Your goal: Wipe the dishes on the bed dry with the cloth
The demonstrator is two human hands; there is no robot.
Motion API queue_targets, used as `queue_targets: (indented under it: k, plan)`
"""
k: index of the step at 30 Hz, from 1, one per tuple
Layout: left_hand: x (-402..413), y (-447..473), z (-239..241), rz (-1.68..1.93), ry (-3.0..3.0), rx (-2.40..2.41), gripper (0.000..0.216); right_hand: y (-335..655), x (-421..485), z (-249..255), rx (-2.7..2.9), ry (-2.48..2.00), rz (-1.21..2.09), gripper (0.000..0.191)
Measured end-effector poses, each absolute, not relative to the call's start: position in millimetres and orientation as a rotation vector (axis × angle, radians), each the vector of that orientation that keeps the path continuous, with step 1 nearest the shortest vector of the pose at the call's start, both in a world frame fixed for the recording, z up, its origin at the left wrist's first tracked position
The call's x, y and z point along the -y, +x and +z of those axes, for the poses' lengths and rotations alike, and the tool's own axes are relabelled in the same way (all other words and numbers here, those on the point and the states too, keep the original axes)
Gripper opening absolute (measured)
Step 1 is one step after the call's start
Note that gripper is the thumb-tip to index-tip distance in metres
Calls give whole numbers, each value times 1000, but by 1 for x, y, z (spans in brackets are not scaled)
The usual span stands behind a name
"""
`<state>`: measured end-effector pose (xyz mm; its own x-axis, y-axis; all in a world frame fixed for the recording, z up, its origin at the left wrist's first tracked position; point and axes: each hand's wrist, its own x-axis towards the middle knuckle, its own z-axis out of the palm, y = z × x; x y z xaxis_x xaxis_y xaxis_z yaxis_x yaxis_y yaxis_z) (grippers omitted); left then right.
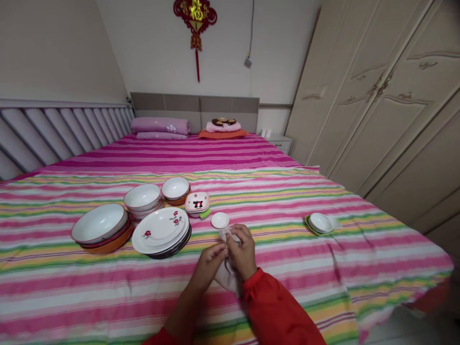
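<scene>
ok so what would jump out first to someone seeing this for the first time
The bright pink, yellow and green striped bedsheet fills the view, with white ceramic bowls and a stack of flower-printed white plates set out at left centre. Just in front, the left hand and right hand, in red sleeves, bunch a small pale cloth. A red and gold knot ornament hangs on the far wall.
</scene>
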<state>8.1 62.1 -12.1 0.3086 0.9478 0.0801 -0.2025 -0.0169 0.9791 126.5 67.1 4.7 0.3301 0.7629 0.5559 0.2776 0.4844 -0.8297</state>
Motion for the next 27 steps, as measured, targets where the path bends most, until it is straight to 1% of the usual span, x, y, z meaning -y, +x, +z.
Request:
queue_targets:
  k: [6,9,11,16,19,23,27]
  plan:
    - [-58,11,-11,1118,975,-771,33,137,-79,-3,749,-1060,1030,21]
    - [-61,9,-11,1204,811,-751,35,132,-78,-5,651,-1004,1132,24]
    - [-65,7,-12,1280,728,-750,35,128,-76,-5,710,-988,1061,23]
    - [-75,1,-14,1440,564,-735,33,117,-67,-6,1099,-1014,632,13]
    - [-77,-1,-13,1465,495,-727,32,109,-59,-4,1277,-992,454,16]
    - [-75,1,-15,1389,600,-718,33,106,-54,-1,1457,-950,339,25]
    - [-71,6,-18,1303,722,-723,31,116,-64,-4,1320,-1025,372,20]
